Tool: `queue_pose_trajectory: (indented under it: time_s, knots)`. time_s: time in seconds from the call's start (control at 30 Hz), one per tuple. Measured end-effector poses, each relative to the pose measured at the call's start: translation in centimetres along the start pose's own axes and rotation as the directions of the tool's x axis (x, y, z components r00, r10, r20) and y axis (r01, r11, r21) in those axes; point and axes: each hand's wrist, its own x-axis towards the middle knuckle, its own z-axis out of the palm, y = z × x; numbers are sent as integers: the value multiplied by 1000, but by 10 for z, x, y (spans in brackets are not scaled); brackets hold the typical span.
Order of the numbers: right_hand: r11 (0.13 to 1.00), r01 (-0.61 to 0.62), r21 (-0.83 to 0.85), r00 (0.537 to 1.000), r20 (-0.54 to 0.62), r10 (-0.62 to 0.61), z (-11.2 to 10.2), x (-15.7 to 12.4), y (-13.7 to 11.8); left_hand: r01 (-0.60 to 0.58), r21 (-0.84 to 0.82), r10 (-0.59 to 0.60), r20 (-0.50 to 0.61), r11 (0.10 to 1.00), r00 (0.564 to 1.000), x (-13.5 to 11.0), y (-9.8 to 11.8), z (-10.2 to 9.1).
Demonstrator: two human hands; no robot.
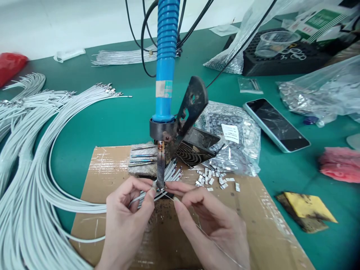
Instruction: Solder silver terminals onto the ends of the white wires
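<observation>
A blue-handled soldering iron [165,75] hangs upright in a black stand [191,112], its tip pointing down between my hands. My left hand [129,213] is closed, thumb and finger pinched beside the tip on what looks like a white cable; the cable's end is mostly hidden. Thin solder wire [219,249] runs through my right hand [208,221], which pinches it with its front end at the tip. Behind my fingers lie several white cable ends [173,172]. Small silvery metal pieces [210,176] are scattered to the right on the cardboard [109,161].
Bundles of white cables [42,168] cover the left side. A plastic bag of small parts [233,131], a phone [277,123] and a scorched yellow sponge [309,206] lie to the right. Behind the iron tip sits a grey block [142,170] with metal rods.
</observation>
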Motion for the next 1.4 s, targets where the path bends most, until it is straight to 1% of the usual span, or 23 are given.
queue_pose_trajectory:
  time_s: [0.17, 0.27, 0.3, 0.37, 0.47, 0.57, 0.67, 0.7, 0.8, 0.83, 0.93, 1.03, 1.1, 1.2, 1.27, 1.4]
  knots:
    - [999, 39, -38, 998, 50, -37, -2, 1, 2, 8, 31, -8, 13, 999, 1000, 1, -3, -5]
    - [999, 29, -24, 1000, 9, -28, -1, 0, 3, 5, 31, -6, 37, 1000, 999, -1, -1, -3]
    - [1000, 19, -16, 1000, -4, -19, -1, 0, 2, 3, 25, -4, 27, 1000, 1000, -2, 0, -1]
    - [1000, 15, -8, 1000, -14, -15, 0, -1, 2, -1, 4, 1, -32, 1000, 999, -4, 2, 2]
    - [999, 42, -31, 999, 25, -41, -2, 0, 2, -10, -16, 8, -102, 1000, 995, -6, 3, 5]
    - [998, 52, -46, 998, 45, -50, -3, 0, 2, -7, 7, 8, -46, 1000, 999, -4, 2, 2]
    - [999, 26, -23, 1000, 5, -25, -1, -1, 0, -11, 26, 11, 26, 1000, 1000, -2, 1, -1]
    - [1000, 21, -17, 1000, -2, -21, 0, -1, 0, -15, 19, 14, 19, 1000, 1000, -2, 1, -1]
    - [1000, 29, -4, 1000, -6, -29, 1, -1, -1, -26, -11, 25, -49, 1000, 998, -3, 1, 0]
    - [999, 34, -3, 999, -6, -34, 1, -1, -1, -30, -10, 30, -50, 999, 998, -3, 1, 0]
    - [998, 58, -26, 998, 18, -57, -1, 0, 1, -32, 33, 31, 21, 999, 999, -2, 0, -1]
    - [995, 87, -54, 994, 66, -84, -5, 1, 5, -28, 40, 28, -3, 999, 1000, -1, -1, -3]
    - [994, 97, -53, 993, 72, -93, -6, 1, 6, -38, 41, 38, -11, 998, 999, 0, -3, -4]
    - [992, 116, -54, 991, 71, -112, -6, 1, 8, -54, 58, 52, 34, 997, 998, -1, -5, -6]
    - [990, 127, -57, 990, 73, -123, -5, 1, 8, -54, 54, 52, 45, 997, 998, -1, -5, -7]
    - [990, 127, -57, 989, 87, -121, -5, 2, 9, -52, 16, 52, -13, 999, 999, -4, -3, -3]
